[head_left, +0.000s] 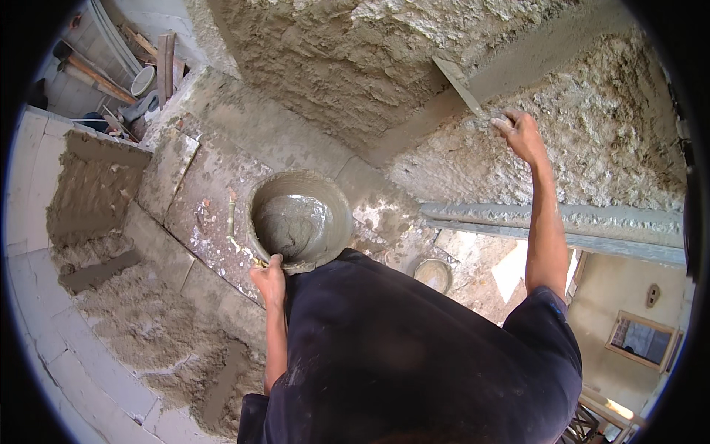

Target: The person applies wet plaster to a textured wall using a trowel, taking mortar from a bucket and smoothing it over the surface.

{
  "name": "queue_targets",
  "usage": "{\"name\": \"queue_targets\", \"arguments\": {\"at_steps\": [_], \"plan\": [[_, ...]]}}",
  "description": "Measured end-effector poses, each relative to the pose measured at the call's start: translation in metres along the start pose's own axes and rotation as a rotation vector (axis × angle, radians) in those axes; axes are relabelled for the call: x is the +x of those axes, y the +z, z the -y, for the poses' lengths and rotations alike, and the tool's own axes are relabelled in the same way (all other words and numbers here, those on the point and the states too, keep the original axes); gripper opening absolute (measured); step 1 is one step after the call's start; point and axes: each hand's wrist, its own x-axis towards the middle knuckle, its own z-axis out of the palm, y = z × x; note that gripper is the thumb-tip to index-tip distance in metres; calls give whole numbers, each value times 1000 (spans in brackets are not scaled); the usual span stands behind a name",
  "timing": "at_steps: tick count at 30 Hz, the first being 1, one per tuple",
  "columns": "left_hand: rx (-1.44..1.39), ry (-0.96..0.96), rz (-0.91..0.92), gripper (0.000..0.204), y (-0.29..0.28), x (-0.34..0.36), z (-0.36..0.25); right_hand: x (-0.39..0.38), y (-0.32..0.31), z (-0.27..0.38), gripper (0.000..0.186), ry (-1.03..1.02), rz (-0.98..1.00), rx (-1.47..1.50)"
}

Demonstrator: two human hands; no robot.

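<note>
My left hand [268, 279] grips the near-left rim of a mortar-coated bucket [331, 217], which has wet grey mortar [288, 229] in its bottom. Up at the right, my right hand [523, 137] is closed around the handle of a trowel [457, 85], whose flat blade points up-left over the rough plastered wall [340, 55]. Beside the blade a smoother band of mortar [510, 59] runs diagonally across that wall; whether the blade touches it I cannot tell.
A block wall [44, 311] with patches of fresh mortar curves along the left. Timber and tools [100, 78] lie at the upper left. A ledge [629, 226] crosses the right, above a lower floor with a round container [433, 275]. A framed window [636, 337] is at the lower right.
</note>
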Motion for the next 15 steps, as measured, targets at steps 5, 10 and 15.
{"name": "queue_targets", "arguments": {"at_steps": [5, 10, 15], "plan": [[-113, -3, -12, 15, 1, 2, 9, -37, -4, 60, 36, -1, -294, -304], [-167, -13, -8, 11, 4, -2, 6, -79, 28, 86, 27, -23, -70, 38], [-143, 47, -40, 14, 6, -11, 4, -69, 78, 66, 23, -291, 597, 608]]}}
